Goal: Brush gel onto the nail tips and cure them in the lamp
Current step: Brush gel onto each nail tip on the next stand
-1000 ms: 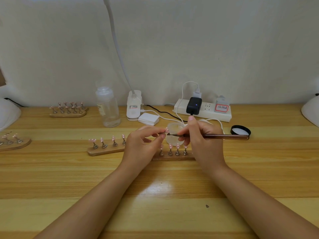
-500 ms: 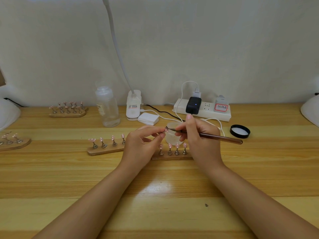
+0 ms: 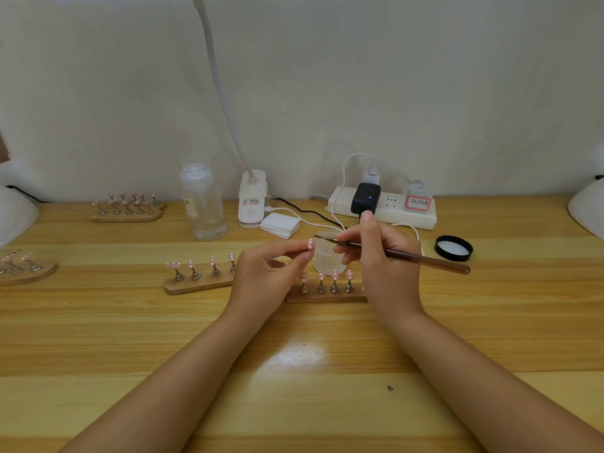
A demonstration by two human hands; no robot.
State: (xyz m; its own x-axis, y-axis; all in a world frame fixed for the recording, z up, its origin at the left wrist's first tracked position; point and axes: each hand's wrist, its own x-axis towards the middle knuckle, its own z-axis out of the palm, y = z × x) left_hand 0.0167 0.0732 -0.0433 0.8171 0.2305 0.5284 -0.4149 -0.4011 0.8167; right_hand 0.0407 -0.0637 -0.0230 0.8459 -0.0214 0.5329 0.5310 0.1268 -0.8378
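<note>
My left hand [image 3: 266, 276] pinches a small pink nail tip [image 3: 310, 244] between thumb and forefinger, held up over the table. My right hand [image 3: 382, 256] grips a brown-handled gel brush [image 3: 421, 258]; its bristle end points left, just above and right of the nail tip, over the open clear gel jar [image 3: 328, 256]. A wooden stand [image 3: 327, 294] with several pink nail tips sits below my hands, and a second wooden stand [image 3: 199, 279] lies to the left, partly behind my left hand.
The jar's black lid [image 3: 453, 247] lies at the right. At the back stand a clear bottle [image 3: 202, 204], a white lamp base [image 3: 251, 199], white pads [image 3: 281, 224] and a power strip [image 3: 382, 207]. More nail stands [image 3: 127, 209] sit far left. White domed shapes [image 3: 588, 207] flank both edges.
The brush has lifted off the nail tip and swung up to the right, over the jar. My left hand still holds the nail tip in nearly the same place.
</note>
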